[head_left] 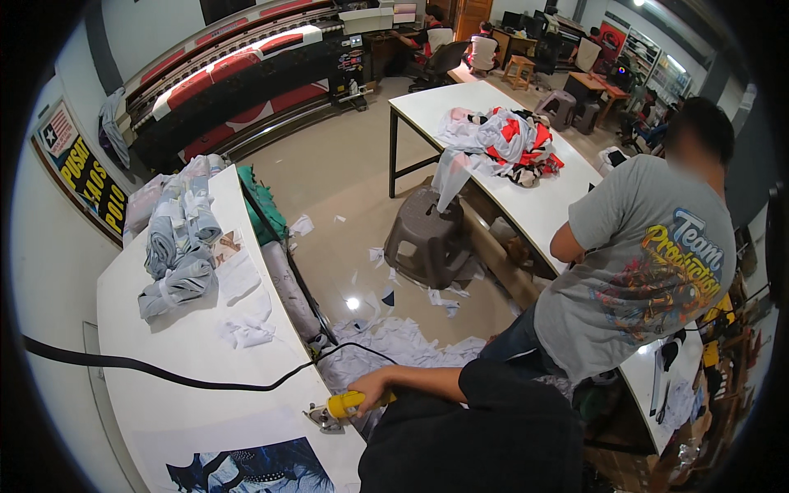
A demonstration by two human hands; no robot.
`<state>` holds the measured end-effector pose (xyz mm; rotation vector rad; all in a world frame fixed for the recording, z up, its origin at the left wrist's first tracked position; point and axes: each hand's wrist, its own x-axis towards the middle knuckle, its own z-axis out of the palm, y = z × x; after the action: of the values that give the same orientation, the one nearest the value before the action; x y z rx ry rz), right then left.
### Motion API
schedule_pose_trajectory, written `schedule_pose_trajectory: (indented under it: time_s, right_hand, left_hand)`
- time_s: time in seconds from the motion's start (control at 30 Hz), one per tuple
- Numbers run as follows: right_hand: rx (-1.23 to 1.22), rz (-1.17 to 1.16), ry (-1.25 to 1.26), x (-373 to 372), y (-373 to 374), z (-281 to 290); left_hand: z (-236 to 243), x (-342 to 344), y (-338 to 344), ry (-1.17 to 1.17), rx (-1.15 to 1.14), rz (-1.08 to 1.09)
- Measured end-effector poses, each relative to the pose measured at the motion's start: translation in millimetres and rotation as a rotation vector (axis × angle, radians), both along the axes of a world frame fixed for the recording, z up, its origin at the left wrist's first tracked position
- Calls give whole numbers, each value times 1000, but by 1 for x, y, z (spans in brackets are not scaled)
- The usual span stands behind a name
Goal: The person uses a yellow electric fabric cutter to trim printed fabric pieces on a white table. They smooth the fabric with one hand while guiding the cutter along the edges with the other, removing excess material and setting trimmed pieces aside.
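Observation:
My right hand is wrapped round the yellow handle of an electric fabric cutter. The cutter's metal head rests at the right edge of the white table. My bare forearm comes out of a black sleeve on the right. Just beyond the cutter's head, near the lower rim, lies a white sheet with a dark blue and white printed pattern. A black cord sags across the view above the table. My left hand does not show.
Rolled grey garments and white scraps lie farther up the table. Cloth offcuts cover the floor beside it. A co-worker in a grey shirt stands at the right, by another table. A brown stool stands between.

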<state>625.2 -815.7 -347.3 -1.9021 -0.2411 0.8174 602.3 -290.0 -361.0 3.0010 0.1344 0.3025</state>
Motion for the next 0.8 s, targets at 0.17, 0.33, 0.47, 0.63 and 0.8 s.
schedule_pose_trajectory:
  time_s: [0.17, 0.33, 0.47, 0.63, 0.8]
  right_hand:
    - [2, 30, 42, 1, 7, 9]
    - [-57, -18, 26, -9, 6, 15]
    - [-36, -69, -16, -20, 3, 17]
    - [-74, -72, -27, -28, 1, 16]
    - [-69, -73, -17, -28, 4, 22]
  left_hand:
    - [3, -9, 34, -102, 32, -15]
    - [-17, -9, 29, -69, 77, 97]
    - [-34, -3, 26, -55, 111, 183]
    - [23, -19, -30, 407, 55, 403]
    - [-11, -22, -21, 190, 44, 482]
